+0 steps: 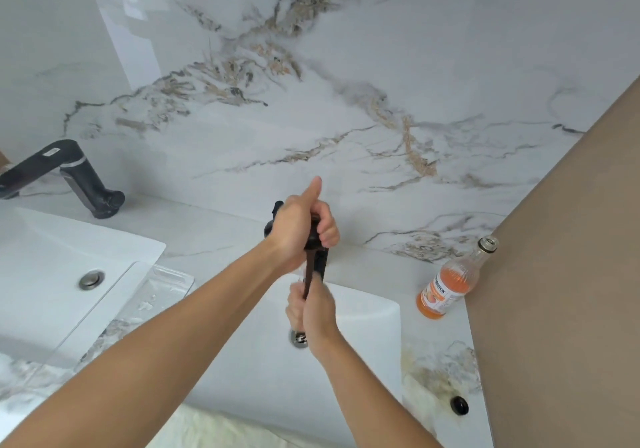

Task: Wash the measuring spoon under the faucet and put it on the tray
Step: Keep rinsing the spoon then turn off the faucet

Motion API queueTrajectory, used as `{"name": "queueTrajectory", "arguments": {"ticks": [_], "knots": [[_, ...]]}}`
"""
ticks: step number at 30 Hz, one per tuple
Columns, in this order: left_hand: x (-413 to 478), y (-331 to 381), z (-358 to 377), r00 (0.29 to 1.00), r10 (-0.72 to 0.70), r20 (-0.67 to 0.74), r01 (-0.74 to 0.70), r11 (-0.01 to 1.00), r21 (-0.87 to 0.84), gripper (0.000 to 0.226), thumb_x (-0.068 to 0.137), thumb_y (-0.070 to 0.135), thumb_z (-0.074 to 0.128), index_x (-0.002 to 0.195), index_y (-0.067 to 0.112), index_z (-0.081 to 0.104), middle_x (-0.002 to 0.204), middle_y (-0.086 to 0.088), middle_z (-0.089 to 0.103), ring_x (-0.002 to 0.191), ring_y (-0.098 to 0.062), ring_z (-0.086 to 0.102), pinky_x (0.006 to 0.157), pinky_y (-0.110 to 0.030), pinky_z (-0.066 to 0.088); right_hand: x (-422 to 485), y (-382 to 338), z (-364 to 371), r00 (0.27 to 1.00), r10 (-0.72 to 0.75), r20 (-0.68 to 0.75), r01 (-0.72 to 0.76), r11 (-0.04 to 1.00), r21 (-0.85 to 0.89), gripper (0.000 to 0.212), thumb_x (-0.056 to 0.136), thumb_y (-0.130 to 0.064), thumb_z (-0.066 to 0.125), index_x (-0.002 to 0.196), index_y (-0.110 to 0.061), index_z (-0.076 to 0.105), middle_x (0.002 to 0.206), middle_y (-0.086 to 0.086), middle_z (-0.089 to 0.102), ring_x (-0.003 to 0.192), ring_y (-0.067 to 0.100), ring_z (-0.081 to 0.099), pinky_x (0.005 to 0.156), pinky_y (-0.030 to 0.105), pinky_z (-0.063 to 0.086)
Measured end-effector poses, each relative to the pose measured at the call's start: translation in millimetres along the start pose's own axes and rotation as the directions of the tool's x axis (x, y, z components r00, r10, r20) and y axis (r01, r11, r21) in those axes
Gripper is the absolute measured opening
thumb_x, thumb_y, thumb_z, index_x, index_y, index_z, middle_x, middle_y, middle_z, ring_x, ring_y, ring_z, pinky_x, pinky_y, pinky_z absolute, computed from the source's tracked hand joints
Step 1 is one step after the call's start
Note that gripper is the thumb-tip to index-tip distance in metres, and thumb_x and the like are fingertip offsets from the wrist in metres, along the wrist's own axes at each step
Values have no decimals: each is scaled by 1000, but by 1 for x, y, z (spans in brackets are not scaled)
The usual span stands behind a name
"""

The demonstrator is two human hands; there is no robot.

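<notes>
A dark brown measuring spoon (307, 279) stands nearly upright over the right white sink (367, 336), just in front of the black faucet (323, 263). My right hand (313, 314) grips the lower end of its handle. My left hand (298, 229) is over the faucet with the thumb up, and its fingers curl around the spoon's dark rounded top end. That hand hides most of the faucet. I see no running water. A clear plastic tray (173, 283) lies on the counter between the two sinks, left of my left forearm.
A second white sink (45, 274) with a black faucet (69, 177) is at the left. An open glass bottle of orange liquid (448, 286) stands right of the sink by a beige wall. A black cap (459, 405) lies on the counter at the front right. The marble wall is close behind.
</notes>
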State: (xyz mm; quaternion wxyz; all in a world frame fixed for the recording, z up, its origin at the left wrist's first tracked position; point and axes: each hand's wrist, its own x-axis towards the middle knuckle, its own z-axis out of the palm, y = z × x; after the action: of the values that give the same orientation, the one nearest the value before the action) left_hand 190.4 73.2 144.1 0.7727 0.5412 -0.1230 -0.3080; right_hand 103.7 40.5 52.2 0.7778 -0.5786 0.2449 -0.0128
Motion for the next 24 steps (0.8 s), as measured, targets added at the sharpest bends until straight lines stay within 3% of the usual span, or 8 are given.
{"name": "queueTrajectory", "arguments": {"ticks": [3,9,12,16,19,21,24], "knots": [[1,7,-7,1000,0,-12,-1,996,-95,75,103,47,35,37,11,36,39,-4,31,41,-21,32,49,-30,27,-3,9,-5,996,84,4,-84,992,-94,57,96,-29,26,39,-25,23,39,-8,18,35,11,14,36,21,12],[-3,-3,-10,1000,-18,6,18,1000,5,73,100,49,42,40,8,37,41,-6,34,42,-22,36,47,-27,35,2,-20,11,995,-99,33,96,993,64,38,82,-26,33,46,-22,24,43,-7,18,38,12,12,38,20,13],[0,-3,-19,999,-32,-2,32,999,-20,66,103,43,40,45,12,36,47,-3,30,46,-21,32,52,-29,29,2,-1,-1,999,-26,27,29,992,-120,58,98,-46,31,48,-19,22,43,-5,17,40,15,13,42,27,10],[4,-13,-36,989,-135,-56,131,989,-76,45,101,28,47,59,13,39,60,-4,31,56,-21,34,59,-32,35,2,13,-20,998,-22,-62,2,950,-312,58,89,-62,32,58,-13,30,52,-1,26,52,22,25,53,33,22],[5,-19,-48,977,-206,48,210,974,-82,7,85,6,54,78,8,52,67,-5,43,64,-23,40,67,-34,43,-7,21,-23,991,-98,-89,49,896,-442,48,85,-61,37,66,-17,35,59,-5,34,57,16,32,59,29,28],[3,-28,-59,952,-246,182,271,955,-123,23,78,-2,58,100,4,58,78,-9,50,71,-24,49,72,-36,50,-13,29,-23,993,-91,-78,45,889,-456,47,88,-58,39,61,-20,37,52,-5,37,51,13,35,55,25,32],[-7,-59,-76,935,-258,244,300,942,-153,32,80,-1,73,111,-2,65,93,-16,60,83,-30,65,80,-35,58,-18,43,-22,993,105,-55,-117,943,-310,55,95,-51,42,50,-20,37,41,0,35,40,18,35,47,22,36]]}}
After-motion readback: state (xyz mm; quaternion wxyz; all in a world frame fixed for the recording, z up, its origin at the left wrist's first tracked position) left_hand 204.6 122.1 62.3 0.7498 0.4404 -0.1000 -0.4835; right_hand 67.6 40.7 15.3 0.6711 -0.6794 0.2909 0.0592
